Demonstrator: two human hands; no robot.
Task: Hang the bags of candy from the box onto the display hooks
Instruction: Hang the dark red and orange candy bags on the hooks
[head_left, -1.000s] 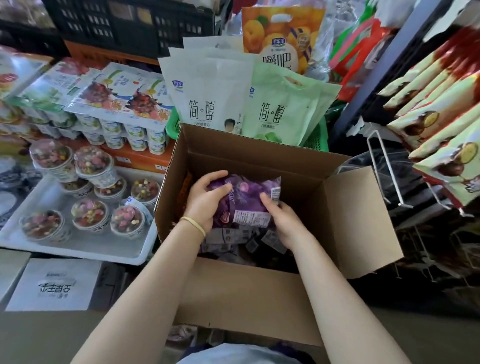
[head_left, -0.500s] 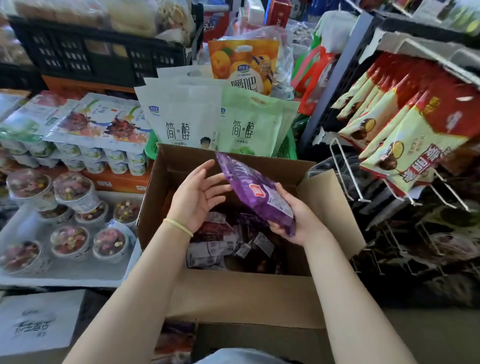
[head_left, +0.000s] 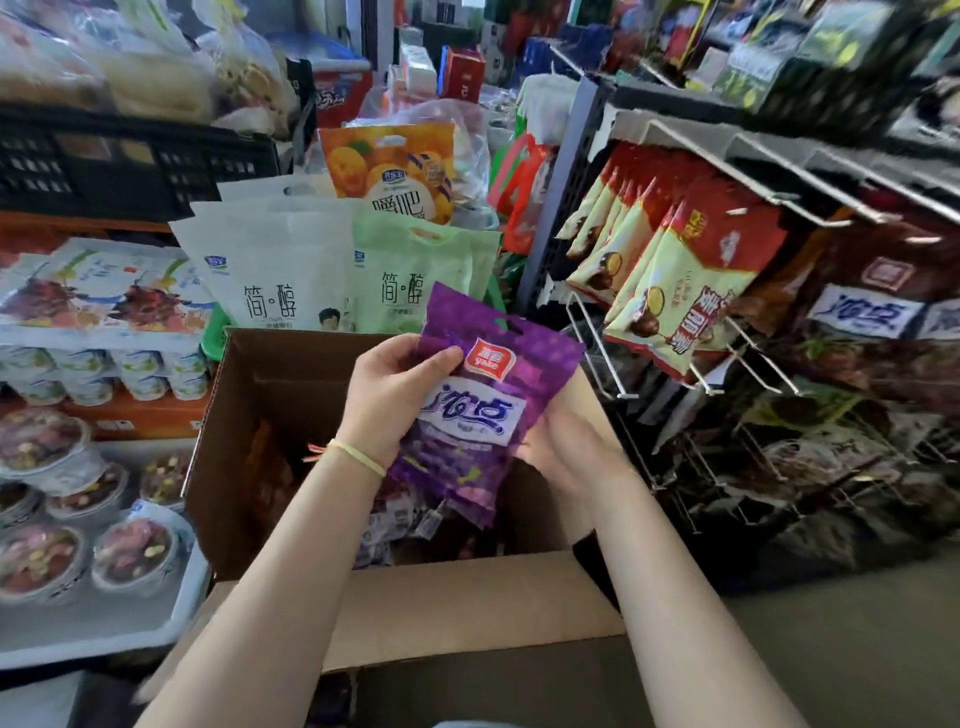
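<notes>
Head view: left hand (head_left: 395, 395) gripping purple candy bag (head_left: 478, 410), right hand's (head_left: 571, 447) fingers hidden behind it

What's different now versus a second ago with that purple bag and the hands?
The purple candy bag has come up out of the cardboard box and turned front-side up. The left hand, which had let go, grips its top again; the right hand still supports its lower edge. The box and the display hooks stayed put.

Purple candy bag (head_left: 483, 395) up over open cardboard box (head_left: 467, 608), btwn both hands; more bags in box. Wire display hooks (head_left: 597, 353) right, white yogurt-cup tray (head_left: 104, 631) left.
</notes>
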